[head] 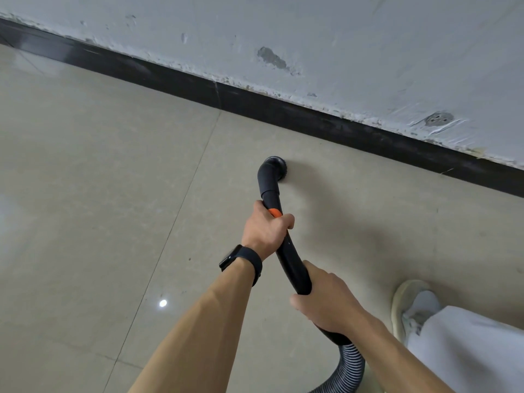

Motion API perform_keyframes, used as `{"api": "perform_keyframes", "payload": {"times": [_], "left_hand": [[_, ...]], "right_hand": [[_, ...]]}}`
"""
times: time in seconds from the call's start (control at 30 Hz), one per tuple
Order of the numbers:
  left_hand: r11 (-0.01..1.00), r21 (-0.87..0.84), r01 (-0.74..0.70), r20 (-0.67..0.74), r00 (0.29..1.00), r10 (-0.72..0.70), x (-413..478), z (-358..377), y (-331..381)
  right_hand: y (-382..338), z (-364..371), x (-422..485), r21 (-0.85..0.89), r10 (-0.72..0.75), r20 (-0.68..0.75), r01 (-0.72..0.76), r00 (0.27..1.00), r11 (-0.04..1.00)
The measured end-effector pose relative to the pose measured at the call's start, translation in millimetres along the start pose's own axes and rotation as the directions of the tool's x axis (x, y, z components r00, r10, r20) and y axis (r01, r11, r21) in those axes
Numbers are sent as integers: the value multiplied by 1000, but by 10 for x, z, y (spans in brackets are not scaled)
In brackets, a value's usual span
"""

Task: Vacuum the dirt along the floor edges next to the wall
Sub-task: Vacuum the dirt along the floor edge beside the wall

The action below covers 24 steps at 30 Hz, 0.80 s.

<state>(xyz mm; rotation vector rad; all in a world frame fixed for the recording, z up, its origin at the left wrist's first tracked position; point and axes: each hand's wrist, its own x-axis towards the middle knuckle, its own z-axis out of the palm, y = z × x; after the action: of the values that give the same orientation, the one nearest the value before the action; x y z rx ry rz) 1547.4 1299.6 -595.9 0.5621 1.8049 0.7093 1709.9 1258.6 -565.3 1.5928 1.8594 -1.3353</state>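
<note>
At 5 o'clock a grey ribbed hose runs into a smooth, black, curved wand. A pale shoe sits at 4 o'clock. The right hand curls round the wand's lower end. Higher up, the left hand, with a black watch on its wrist, grips the wand at an orange collar. At centre the round brush nozzle is down on the glossy beige floor tile, near the black skirting but not touching it. At 12 o'clock the pale wall is chipped.

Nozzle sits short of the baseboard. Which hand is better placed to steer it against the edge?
Left. The left hand grips the wand at its orange ring, nearest the nozzle, so it likely steers finest. The right hand holds the rear end by the hose.
</note>
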Motion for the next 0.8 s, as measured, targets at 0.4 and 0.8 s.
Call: {"api": "perform_keyframes", "payload": {"times": [0.4, 0.8], "left_hand": [[992, 120, -35, 84, 996, 25, 154, 230, 216], [977, 197, -81, 313, 949, 16, 261, 538, 323]], "right_hand": [[148, -112, 69, 85, 39, -41, -35, 998, 996], [344, -153, 119, 676, 202, -283, 45, 938, 735]]}}
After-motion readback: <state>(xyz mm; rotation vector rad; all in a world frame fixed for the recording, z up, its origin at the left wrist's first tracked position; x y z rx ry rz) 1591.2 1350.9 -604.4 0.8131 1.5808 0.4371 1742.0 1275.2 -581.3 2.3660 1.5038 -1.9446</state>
